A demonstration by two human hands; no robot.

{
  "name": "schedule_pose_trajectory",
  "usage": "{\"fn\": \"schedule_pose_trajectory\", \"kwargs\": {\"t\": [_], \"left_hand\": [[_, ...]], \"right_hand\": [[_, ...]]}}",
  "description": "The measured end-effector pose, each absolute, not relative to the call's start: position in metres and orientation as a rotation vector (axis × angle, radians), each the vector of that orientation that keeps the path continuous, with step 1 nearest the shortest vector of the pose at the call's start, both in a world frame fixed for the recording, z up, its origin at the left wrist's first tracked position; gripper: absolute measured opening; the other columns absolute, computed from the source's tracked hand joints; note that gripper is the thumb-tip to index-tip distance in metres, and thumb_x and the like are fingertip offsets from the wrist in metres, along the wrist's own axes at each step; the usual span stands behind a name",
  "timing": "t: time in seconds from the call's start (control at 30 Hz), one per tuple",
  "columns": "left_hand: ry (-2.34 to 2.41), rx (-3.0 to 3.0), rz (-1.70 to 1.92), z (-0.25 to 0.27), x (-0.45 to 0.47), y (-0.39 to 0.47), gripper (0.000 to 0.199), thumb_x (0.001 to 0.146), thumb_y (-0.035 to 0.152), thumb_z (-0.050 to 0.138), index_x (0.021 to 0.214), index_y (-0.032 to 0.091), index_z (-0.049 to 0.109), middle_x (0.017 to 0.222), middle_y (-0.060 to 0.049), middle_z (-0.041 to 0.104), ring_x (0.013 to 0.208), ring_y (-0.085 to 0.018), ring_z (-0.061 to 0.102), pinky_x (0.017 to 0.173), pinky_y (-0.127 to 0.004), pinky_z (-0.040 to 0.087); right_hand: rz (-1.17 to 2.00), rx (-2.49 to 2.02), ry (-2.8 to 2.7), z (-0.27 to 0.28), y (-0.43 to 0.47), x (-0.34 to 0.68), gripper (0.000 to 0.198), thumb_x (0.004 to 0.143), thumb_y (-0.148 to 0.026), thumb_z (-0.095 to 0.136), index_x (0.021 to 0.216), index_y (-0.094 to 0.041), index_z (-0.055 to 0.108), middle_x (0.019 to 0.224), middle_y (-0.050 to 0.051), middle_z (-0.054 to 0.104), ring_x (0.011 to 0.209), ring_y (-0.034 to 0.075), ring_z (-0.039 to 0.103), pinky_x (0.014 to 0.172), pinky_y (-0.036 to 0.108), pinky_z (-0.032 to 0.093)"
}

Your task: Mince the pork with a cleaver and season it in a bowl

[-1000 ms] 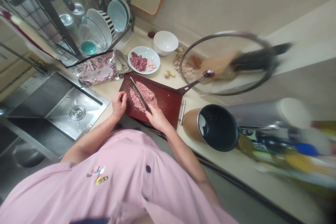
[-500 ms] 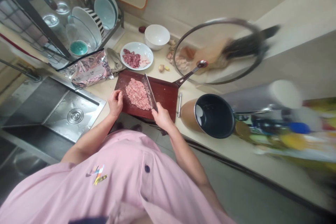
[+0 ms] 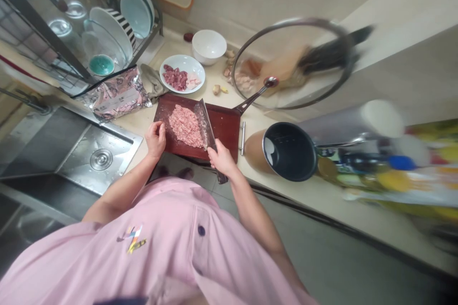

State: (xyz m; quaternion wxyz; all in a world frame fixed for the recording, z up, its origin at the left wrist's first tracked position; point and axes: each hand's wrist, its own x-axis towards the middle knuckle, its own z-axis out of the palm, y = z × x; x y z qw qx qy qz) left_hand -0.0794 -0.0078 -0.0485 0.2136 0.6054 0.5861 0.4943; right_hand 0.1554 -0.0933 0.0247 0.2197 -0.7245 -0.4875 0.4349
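on the dark red board (image 3: 228, 131), nearer to its left edge than to its right, lies one heap of minced meat (image 3: 186, 126); from my distant seat it looks finely cut almost everywhere, so i judge that the chopping of this heap is well advanced; whether it is finished i cannot say, because the cleaver (image 3: 205, 126) stands at the heap's right side, with pale residue on its blade; the right hand (image 3: 222, 157) grasps the cleaver by its handle, at the near edge of the board; the left hand (image 3: 156, 139) has its fingers curled, by the near left corner; i see nothing inside it, but i cannot tell if it grips the board or only rests there;

beyond the far edge, on the counter (image 3: 322, 205), the plate (image 3: 188, 62) carries dark red lumps (image 3: 174, 77) and some paler bits (image 3: 193, 81); these are cut but not minced;

i count one board, one cleaver, one heap, one plate, one white bowl (image 3: 209, 47) behind the plate, one pot (image 3: 289, 151) past the right edge of the board, one foil packet (image 3: 118, 94) left of its far left corner, and two small yellowish pieces (image 3: 216, 89) near its far edge; the lumps overlap too much for me to number them.
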Motion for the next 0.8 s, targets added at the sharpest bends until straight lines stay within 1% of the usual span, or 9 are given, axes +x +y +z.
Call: {"fn": "schedule_pose_trajectory", "kwargs": {"t": [0.1,0.2,0.33,0.43,0.57,0.67,0.73,0.8], "left_hand": [[1.626,1.682,1.357,-0.048,-0.080,-0.008,0.025,0.092,0.037,0.048,0.091,0.018,0.063,0.083,-0.005,0.065,0.078,-0.015,0.060,0.077,-0.029,0.047],[1.640,1.689,1.354,-0.045,-0.079,-0.009,0.025,0.092,0.037,0.048,0.090,0.018,0.063,0.083,-0.005,0.065,0.078,-0.015,0.060,0.076,-0.029,0.047],[1.634,1.710,1.349,-0.041,-0.077,-0.009,0.023,0.093,0.036,0.048,0.088,0.018,0.062,0.081,-0.004,0.064,0.077,-0.015,0.060,0.076,-0.028,0.046],[1.631,1.718,1.345,-0.041,-0.076,-0.008,0.023,0.093,0.035,0.048,0.088,0.018,0.062,0.079,-0.003,0.063,0.076,-0.014,0.059,0.076,-0.028,0.046],[1.636,1.704,1.329,-0.042,-0.076,-0.008,0.024,0.093,0.036,0.047,0.088,0.017,0.061,0.080,-0.003,0.063,0.076,-0.014,0.058,0.076,-0.027,0.046],[1.627,1.702,1.338,-0.042,-0.077,-0.009,0.023,0.093,0.035,0.047,0.088,0.017,0.061,0.079,-0.003,0.063,0.076,-0.014,0.059,0.075,-0.027,0.046],[1.612,1.701,1.343,-0.043,-0.077,-0.009,0.023,0.093,0.035,0.047,0.088,0.017,0.062,0.079,-0.003,0.064,0.076,-0.014,0.059,0.075,-0.028,0.046],[1.607,1.699,1.347,-0.043,-0.076,-0.010,0.023,0.093,0.034,0.047,0.088,0.017,0.062,0.080,-0.003,0.064,0.076,-0.015,0.059,0.075,-0.028,0.046]], "right_hand": [[1.476,-1.698,-0.909,0.026,-0.105,0.159,0.026,0.082,-0.044,0.054,0.094,-0.024,0.041,0.060,-0.010,0.046,0.042,0.006,0.041,0.039,0.018,0.036],[1.509,-1.494,-0.578,0.020,-0.138,0.168,0.028,0.081,-0.042,0.057,0.090,-0.026,0.036,0.059,-0.012,0.042,0.041,0.005,0.034,0.039,0.016,0.031],[1.524,-1.480,-0.302,-0.003,-0.187,0.175,0.030,0.081,-0.040,0.056,0.076,-0.024,0.031,0.055,-0.012,0.038,0.040,0.004,0.028,0.038,0.015,0.026],[1.581,-1.448,-0.202,-0.019,-0.194,0.165,0.035,0.078,-0.040,0.058,0.070,-0.023,0.029,0.052,-0.011,0.036,0.039,0.003,0.026,0.037,0.015,0.026],[1.623,-1.371,-0.211,-0.022,-0.156,0.135,0.034,0.074,-0.037,0.063,0.073,-0.024,0.032,0.053,-0.011,0.041,0.040,0.004,0.028,0.037,0.016,0.027],[1.598,-1.407,-0.339,-0.011,-0.120,0.116,0.027,0.076,-0.035,0.059,0.080,-0.025,0.034,0.054,-0.012,0.041,0.040,0.005,0.030,0.038,0.016,0.029],[1.507,-1.542,-0.551,-0.002,-0.102,0.111,0.020,0.080,-0.037,0.054,0.085,-0.026,0.037,0.055,-0.011,0.042,0.039,0.006,0.032,0.039,0.018,0.031],[1.308,-1.758,-0.925,0.009,-0.089,0.111,0.015,0.083,-0.036,0.050,0.090,-0.025,0.043,0.056,-0.008,0.045,0.042,0.009,0.039,0.043,0.022,0.035]]}}
